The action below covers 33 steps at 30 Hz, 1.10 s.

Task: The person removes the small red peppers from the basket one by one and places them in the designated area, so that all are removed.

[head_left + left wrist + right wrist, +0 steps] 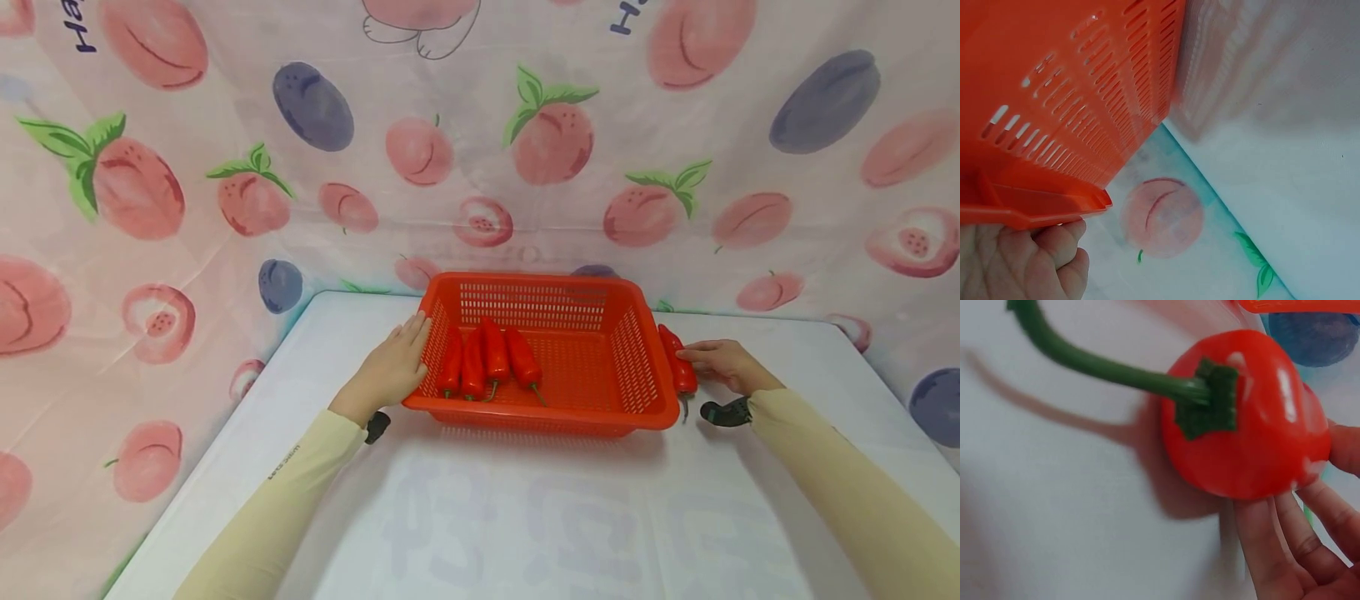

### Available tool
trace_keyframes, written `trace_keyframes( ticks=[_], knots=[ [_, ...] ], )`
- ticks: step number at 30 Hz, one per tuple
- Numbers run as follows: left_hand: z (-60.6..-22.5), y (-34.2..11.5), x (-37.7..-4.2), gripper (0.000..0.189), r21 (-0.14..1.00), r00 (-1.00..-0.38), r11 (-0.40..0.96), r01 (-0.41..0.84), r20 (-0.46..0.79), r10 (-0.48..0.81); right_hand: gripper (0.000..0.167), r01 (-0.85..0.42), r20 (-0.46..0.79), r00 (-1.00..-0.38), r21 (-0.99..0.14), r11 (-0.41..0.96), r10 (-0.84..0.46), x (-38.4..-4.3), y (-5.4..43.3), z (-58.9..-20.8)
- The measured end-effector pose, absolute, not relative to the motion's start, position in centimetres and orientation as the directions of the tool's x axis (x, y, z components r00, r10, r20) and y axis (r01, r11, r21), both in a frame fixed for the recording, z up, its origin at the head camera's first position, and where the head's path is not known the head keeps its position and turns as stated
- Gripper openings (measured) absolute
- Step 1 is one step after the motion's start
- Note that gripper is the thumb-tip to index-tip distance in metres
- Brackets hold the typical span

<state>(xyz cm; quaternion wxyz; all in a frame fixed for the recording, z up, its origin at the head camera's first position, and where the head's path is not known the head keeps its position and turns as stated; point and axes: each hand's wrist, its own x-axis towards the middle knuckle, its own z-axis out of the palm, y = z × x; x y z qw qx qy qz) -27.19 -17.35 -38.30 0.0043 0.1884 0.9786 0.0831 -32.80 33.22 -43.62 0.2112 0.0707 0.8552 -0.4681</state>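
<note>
A red plastic basket [540, 412] stands on the white table, with several red peppers [496, 354] lying in its left part, stems toward the front. My left hand [396, 363] lies flat against the basket's left rim, fingers extended; the left wrist view shows the palm side of this hand [1029, 262] just under the rim [1035, 215]. Just outside the basket's right side is another red pepper [678, 367]. My right hand [723, 363] holds it, thumb on one side and fingers on the other; its green stem [1110, 372] curves away in the right wrist view.
The white tabletop [525, 517] stretches in front of the basket. A fruit-print cloth [465, 175] hangs behind the table and along its left side. Dark wrist straps [726, 412] show below the cream sleeves [832, 467].
</note>
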Motion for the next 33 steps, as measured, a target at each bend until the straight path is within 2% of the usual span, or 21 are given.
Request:
trace_keyframes(
  ticks=[9,16,20,28,33],
  knots=[
    [-38.3,-17.3,-27.2,0.066,0.162,-0.927,0.914,0.372,0.020,0.374,0.067,0.324,-0.433,-0.901,-0.712,0.622,-0.027,-33.0,33.2,-43.4],
    [-38.3,-17.4,-27.0,0.066,0.164,-0.925,0.911,0.378,0.026,0.379,0.071,0.288,-0.437,-0.896,-0.706,0.647,-0.078,-32.6,33.8,-43.3],
    [-38.1,-17.4,-27.0,0.066,0.159,-0.926,0.913,0.377,0.025,0.378,0.074,0.275,-0.438,-0.892,-0.723,0.634,-0.112,-32.3,34.2,-43.3],
    [-38.1,-17.3,-27.1,0.066,0.155,-0.925,0.913,0.377,0.020,0.378,0.072,0.305,-0.452,-0.872,-0.803,0.512,-0.190,-31.9,35.2,-42.9],
    [-38.2,-17.3,-27.1,0.066,0.157,-0.926,0.913,0.376,0.024,0.377,0.074,0.308,-0.468,-0.856,-0.803,0.511,-0.220,-31.9,35.9,-42.7]
  ],
)
